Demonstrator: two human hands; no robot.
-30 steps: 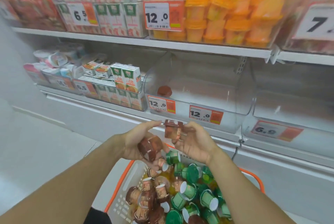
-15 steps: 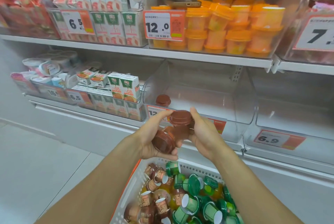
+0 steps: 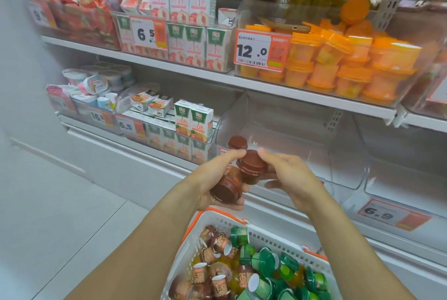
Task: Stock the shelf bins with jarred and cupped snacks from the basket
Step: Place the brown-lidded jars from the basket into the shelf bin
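**Brown jars at the clear bin**

Store shelving fills the background. The left hand grips a tilted brown jar; the right hand pinches another (lid up), before the clear bin, above the basket.

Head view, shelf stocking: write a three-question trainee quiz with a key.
1. True or false: the clear bin behind the hands already holds one brown-lidded jar.
2. Which price tag hangs on the bin of orange-lidded cups? A) 6.5 B) 12.0 C) 6.9
3. Fill in: the left hand grips a brown jar lying on its ____.

Key: 1 true. 2 B. 3 side. The right hand holds a second jar upright above the white basket.
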